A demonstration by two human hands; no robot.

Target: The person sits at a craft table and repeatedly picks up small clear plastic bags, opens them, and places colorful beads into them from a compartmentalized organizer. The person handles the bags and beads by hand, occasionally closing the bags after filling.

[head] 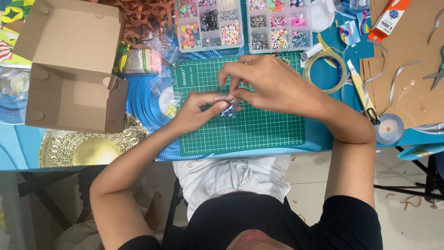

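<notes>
A small clear plastic bag of dark beads (227, 109) is pinched between the left hand (200, 111) and right hand (273, 85). Both are held together at frame centre, over the green gridded cutting mat (259, 129).

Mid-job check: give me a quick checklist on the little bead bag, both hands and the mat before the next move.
1. Small clear bag held by both hands: ok, left hand below, right hand pinching its top.
2. Bag over the green cutting mat: ok.
3. Bag open or sealed: cannot tell, fingers cover the top.
4. Contents inside: ok, dark beads show in the bag; none seen loose on the mat.
5. Bead organiser boxes close by: ok, just beyond the mat; lids cannot tell.
6. Yellow utility knife apart from the hands: ok, right of the mat.
</notes>
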